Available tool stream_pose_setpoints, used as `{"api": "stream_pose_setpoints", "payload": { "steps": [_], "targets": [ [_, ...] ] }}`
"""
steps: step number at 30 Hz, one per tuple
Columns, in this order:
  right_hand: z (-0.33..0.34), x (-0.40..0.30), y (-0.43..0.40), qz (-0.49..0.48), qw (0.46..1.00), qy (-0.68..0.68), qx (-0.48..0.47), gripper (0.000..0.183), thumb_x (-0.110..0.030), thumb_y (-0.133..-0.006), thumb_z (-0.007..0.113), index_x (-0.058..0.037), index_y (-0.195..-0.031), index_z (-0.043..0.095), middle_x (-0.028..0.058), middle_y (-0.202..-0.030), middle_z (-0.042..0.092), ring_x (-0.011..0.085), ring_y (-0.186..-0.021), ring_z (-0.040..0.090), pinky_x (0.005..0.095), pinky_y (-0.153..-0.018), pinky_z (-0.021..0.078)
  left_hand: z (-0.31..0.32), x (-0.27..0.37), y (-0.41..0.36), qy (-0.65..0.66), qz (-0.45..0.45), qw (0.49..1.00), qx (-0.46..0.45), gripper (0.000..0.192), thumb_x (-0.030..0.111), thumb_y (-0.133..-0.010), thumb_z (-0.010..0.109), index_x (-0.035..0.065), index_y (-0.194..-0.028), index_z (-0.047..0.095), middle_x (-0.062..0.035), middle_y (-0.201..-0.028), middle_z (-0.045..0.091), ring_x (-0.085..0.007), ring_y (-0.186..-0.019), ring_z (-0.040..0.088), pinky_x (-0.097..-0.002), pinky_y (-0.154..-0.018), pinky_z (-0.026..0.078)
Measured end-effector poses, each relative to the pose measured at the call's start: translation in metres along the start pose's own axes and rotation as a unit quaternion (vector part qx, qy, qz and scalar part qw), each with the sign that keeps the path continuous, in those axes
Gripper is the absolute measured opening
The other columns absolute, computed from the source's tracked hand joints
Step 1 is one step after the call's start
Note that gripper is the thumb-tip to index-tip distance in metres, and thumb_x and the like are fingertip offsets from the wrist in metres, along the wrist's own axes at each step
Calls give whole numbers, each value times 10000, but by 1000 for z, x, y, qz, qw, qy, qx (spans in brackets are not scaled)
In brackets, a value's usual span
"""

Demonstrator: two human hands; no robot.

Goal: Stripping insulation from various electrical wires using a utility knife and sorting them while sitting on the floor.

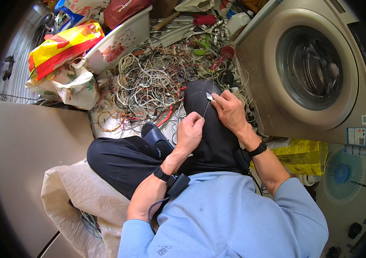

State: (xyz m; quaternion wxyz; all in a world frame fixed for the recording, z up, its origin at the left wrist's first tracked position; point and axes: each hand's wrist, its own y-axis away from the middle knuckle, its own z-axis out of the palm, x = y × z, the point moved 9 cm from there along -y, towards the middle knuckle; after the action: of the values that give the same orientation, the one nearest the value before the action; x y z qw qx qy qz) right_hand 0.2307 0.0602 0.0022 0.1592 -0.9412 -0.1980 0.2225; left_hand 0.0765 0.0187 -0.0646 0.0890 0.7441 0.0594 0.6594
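Over my right knee, my right hand [229, 108] pinches a small shiny metal blade [209, 96] between thumb and fingers. My left hand [190, 132] sits lower and to the left, its thumb and finger closed on a thin grey wire [206, 109]. That wire runs taut up from the left fingertips to the blade, where the two meet. Its far part, beyond the blade, is hard to make out against the dark trouser leg [223, 145]. Past my knees lies a big tangle of cut wires and cables [150, 85], mostly white, with red and black ones among them.
A front-loading washing machine [309, 67] stands close at the right. At the left are a white plastic tub [121, 42], a stuffed shopping bag [70, 88] and a pale cabinet panel [41, 138]. A woven sack [70, 180] holding wires lies by my left leg; a fan [343, 174] is behind right.
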Motion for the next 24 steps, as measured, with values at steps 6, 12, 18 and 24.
{"api": "stream_pose_setpoints", "payload": {
  "steps": [6,12,18,24],
  "targets": [
    [-7,5,4,19,999,-29,29,151,-126,-860,755,-115,-1002,703,114,-821,579,339,-729,614,437,-629,506,4,-8,-6,-1,-16,1000,7,202,158,-934,635,-23,-849,662,-101,-640,609,-145,-608,570,-347,-592,462],
    [-13,4,10,13,996,-77,33,195,-137,-860,763,-90,-1046,728,107,-839,598,321,-730,618,428,-637,510,12,-1,-21,-28,-3,1000,5,211,170,-935,640,-20,-849,673,-102,-656,635,-157,-617,590,-349,-606,477],
    [-8,3,3,-4,999,-54,0,156,-130,-856,755,-102,-1004,713,111,-824,582,330,-758,621,430,-638,509,11,0,-24,-40,16,999,-3,209,181,-930,633,-14,-873,682,-166,-710,667,-232,-645,647,-371,-631,497],
    [-4,4,4,-7,1000,-22,-8,220,-108,-859,778,-61,-1071,744,98,-826,590,298,-715,628,401,-649,525,10,-1,-17,-52,-18,998,-38,225,173,-918,614,-43,-913,675,-137,-787,673,-200,-763,624,-349,-722,491]
  ]
}}
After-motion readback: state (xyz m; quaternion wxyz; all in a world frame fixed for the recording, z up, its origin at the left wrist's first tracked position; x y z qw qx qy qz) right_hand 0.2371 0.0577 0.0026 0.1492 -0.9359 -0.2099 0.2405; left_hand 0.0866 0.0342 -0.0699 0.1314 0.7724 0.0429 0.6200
